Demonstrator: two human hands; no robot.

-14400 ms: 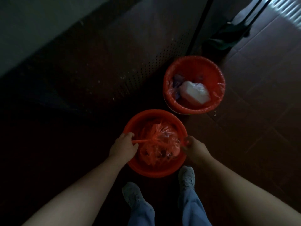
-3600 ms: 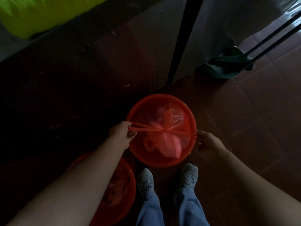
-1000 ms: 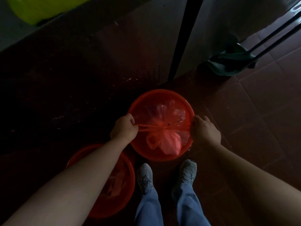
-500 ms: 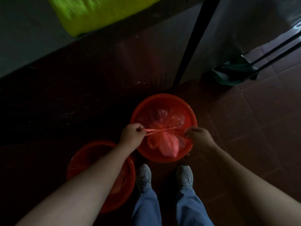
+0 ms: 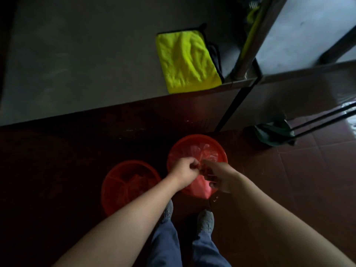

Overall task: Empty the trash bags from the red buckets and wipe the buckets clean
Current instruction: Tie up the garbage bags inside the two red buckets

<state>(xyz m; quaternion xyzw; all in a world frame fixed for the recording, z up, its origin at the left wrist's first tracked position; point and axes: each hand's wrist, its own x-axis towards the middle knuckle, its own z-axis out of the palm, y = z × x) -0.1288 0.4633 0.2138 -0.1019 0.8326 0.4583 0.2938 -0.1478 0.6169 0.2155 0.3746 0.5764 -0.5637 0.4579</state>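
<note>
Over the round red plastic bucket [image 5: 194, 138] on the tiled floor, the left hand [image 5: 184, 170] and right hand [image 5: 220, 178], fingers curled, pinch the gathered neck of the thin, crinkled red trash bag [image 5: 199, 186]. The bag sits inside with its neck upward. A second bucket [image 5: 113, 177] stands just to its left. A fuzzy yellow cloth [image 5: 186, 60] lies on the worktop.

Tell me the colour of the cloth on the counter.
Bright yellow-green folded cloth, clearest in the head view.

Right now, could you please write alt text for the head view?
The left hand and right hand pinch a red trash bag over one red bucket; a second red bucket stands beside it; a yellow cloth lies on the counter.
</note>
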